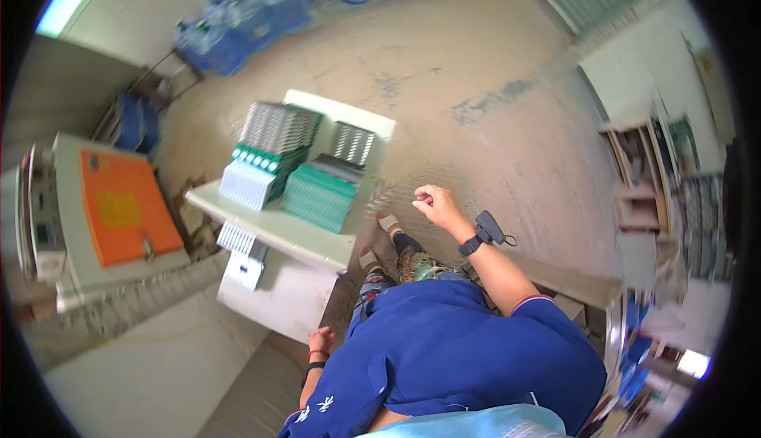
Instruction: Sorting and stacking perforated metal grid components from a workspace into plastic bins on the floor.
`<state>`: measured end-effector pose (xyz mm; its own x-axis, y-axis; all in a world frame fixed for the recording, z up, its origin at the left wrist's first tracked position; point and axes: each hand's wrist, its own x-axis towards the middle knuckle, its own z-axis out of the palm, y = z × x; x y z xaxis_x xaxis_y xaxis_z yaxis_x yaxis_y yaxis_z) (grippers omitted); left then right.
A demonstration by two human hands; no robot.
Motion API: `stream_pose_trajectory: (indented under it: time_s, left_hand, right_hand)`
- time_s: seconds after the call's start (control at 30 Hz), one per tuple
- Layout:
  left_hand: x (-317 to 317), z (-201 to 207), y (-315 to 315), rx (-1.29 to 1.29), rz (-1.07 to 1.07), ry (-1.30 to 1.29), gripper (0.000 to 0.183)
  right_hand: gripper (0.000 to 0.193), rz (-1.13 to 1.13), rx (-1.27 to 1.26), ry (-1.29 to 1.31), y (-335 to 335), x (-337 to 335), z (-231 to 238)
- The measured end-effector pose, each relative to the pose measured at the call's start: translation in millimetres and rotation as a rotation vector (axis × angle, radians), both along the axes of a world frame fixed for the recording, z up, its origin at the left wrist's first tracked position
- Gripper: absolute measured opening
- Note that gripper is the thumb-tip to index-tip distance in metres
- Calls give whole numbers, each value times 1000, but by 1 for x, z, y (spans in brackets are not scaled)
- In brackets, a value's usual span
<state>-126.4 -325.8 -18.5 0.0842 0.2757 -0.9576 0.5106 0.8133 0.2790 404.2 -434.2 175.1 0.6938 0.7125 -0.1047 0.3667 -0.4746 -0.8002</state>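
My right hand (438, 204) is raised over the floor with its fingers curled in and nothing visible in them. A black strap with a dark box-like device (490, 229) sits on that wrist. Low beside the pale table, my left hand (320, 339) hangs near its side panel, fingers loosely apart and holding nothing that I can see. On the tabletop (317, 251) stand stacks of slotted grey metal pieces (277, 125) and green slotted pieces (319, 198). Neither hand touches them. A light slotted piece (244, 270) shows below the table's front edge.
Large blue water bottles (261, 14) line the far wall. At left stands a pale metal cabinet (71, 224) with an orange panel (127, 208). Shelving (640, 176) with stacked dark parts is at right. A bench-like wooden edge (567, 278) lies beside my right arm.
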Motion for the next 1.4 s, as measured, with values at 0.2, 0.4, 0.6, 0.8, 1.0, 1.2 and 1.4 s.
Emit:
stream_pose_trajectory:
  time_s: [0.2,0.4,0.6,0.8,1.0,1.2,1.4]
  left_hand:
    - [-10,-47,21,393,-1459,35,25]
    - [203,-32,89,132,-539,72,25]
    - [476,-19,74,244,-697,-67,26]
    - [712,-8,-9,282,-1042,-130,27]
    - [895,-12,-122,292,-1406,-119,28]
    - [1048,-13,-209,304,-1533,-136,29]
    - [1171,-6,-349,221,-1624,-180,24]
  right_hand:
    - [25,-384,-46,159,-110,15,-10]
    - [27,-403,-60,142,-189,62,-27]
    - [24,-398,-154,37,-276,142,-22]
    - [25,-697,41,-34,-399,208,-15]
    - [23,-1242,206,29,-483,237,-27]
    - [28,-1400,246,32,-552,296,-78]
    - [31,-1600,-50,194,-638,322,-123]
